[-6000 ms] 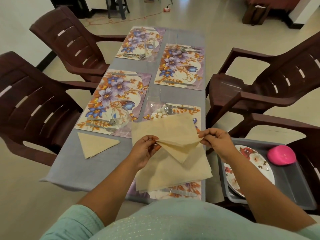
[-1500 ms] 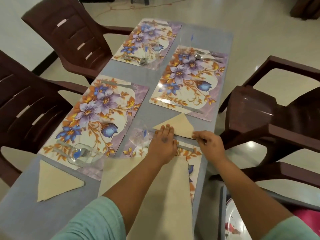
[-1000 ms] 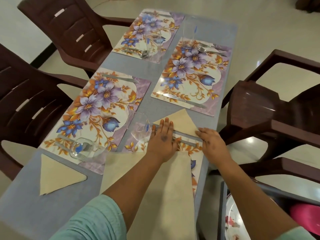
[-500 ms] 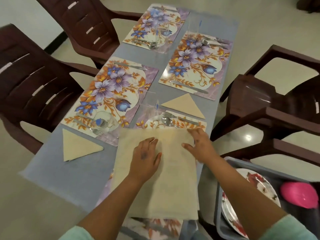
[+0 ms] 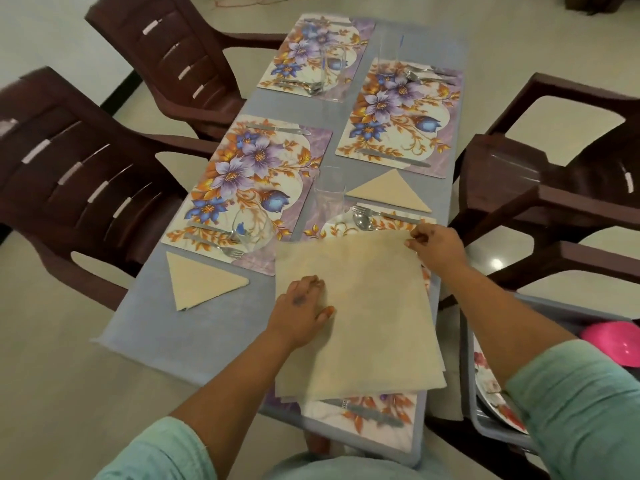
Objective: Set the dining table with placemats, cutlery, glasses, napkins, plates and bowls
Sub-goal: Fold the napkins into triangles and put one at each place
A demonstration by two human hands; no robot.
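Centrally, in the head view, a stack of cream napkins (image 5: 360, 317) lay flat over the nearest right placemat (image 5: 367, 408), whose near edge with a knife (image 5: 360, 410) showed beyond the stack. Left hand (image 5: 304, 310) rested palm-down on the stack's left part, fingers relaxed and grasping nothing. Right hand (image 5: 434, 245) sat at the far right corner, fingertips pinching the top napkin's edge. Beyond that corner: spoon (image 5: 362, 220) and fork (image 5: 384, 213) on the same placemat, an upright glass (image 5: 329, 199) just to their left, and a folded triangle napkin (image 5: 389, 192) on the grey table (image 5: 194, 327) between this placemat and the far right one (image 5: 398, 116). Near left placemat (image 5: 249, 192) held a knife along its far edge, cutlery and a glass (image 5: 251, 230) at its near edge; a second triangle napkin (image 5: 201, 280) lay just beside it on the cloth. Far left placemat (image 5: 315, 53) carried cutlery and a glass. Four dark brown chairs, e.g. (image 5: 79, 174), flanked the table. At right, a grey bin (image 5: 485, 417) held a floral plate (image 5: 491, 389) and a pink bowl (image 5: 613, 342).
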